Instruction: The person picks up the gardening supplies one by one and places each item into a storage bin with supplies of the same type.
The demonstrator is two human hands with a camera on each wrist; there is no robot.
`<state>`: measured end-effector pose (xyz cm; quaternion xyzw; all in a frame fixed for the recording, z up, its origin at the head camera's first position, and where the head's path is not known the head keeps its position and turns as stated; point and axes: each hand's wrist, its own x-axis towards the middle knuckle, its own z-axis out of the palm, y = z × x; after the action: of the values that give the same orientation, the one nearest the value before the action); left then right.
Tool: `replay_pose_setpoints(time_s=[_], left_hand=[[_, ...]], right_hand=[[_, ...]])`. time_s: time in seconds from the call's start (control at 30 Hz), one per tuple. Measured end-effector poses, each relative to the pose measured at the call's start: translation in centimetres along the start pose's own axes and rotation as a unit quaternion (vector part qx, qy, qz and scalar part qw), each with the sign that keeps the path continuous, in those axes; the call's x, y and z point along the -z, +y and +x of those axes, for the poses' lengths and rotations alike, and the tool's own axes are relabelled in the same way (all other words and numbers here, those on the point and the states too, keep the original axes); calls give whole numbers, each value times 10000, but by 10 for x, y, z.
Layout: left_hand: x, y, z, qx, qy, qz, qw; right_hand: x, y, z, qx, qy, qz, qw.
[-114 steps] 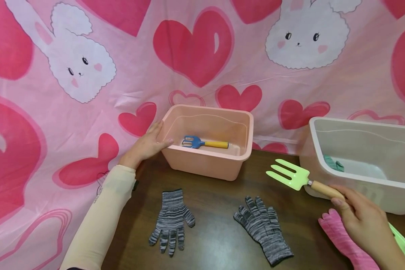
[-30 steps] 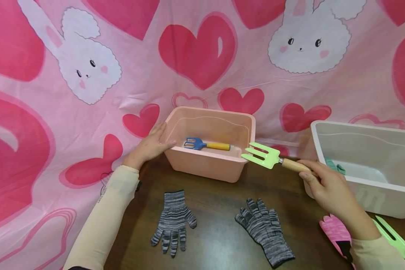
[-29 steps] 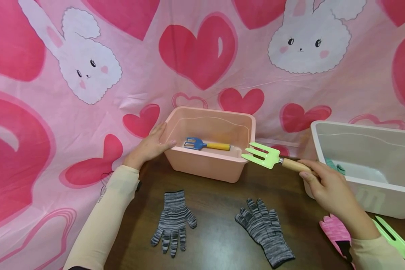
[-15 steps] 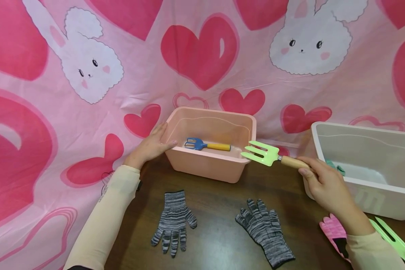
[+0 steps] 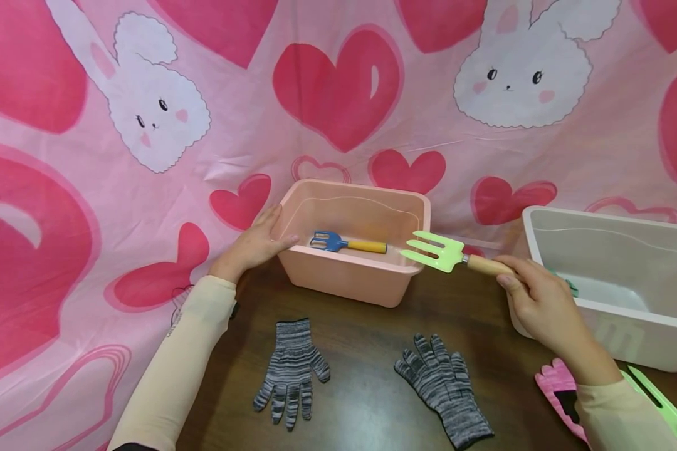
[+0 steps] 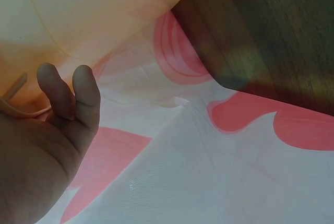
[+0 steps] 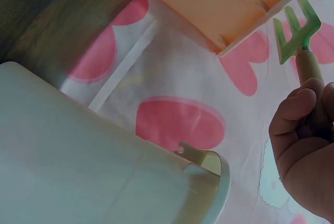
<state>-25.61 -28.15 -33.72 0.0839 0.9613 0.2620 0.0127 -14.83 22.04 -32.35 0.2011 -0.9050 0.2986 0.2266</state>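
Right hand [image 5: 541,304] gripping green fork [image 5: 435,252] over pink bin [image 5: 338,275] rim, left hand [image 5: 254,244] flat on corner

Head overview; wrist close-ups, pink bin [image 5: 354,275] shared

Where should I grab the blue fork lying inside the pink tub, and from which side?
Grip the blue fork by its yellow handle, probably coming straight down from above. It lies flat on the floor of the pink tub, handle pointing right, with walls blocking any sideways approach.
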Motion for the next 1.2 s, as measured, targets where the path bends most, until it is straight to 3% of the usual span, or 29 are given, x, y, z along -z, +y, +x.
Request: replay_pose_setpoints(time_s=[0.5, 0.7, 1.2], left_hand=[[0, 0, 0, -16, 12, 11, 10000], [-1, 0, 0, -26, 16, 56, 10000], [-2, -1, 2, 13, 23, 98, 9999]], right_hand=[[-6, -9, 18, 237, 37, 109, 9997], [-9, -14, 24, 147, -136, 273, 9994], [-19, -17, 41, 350, -85, 181, 9992]])
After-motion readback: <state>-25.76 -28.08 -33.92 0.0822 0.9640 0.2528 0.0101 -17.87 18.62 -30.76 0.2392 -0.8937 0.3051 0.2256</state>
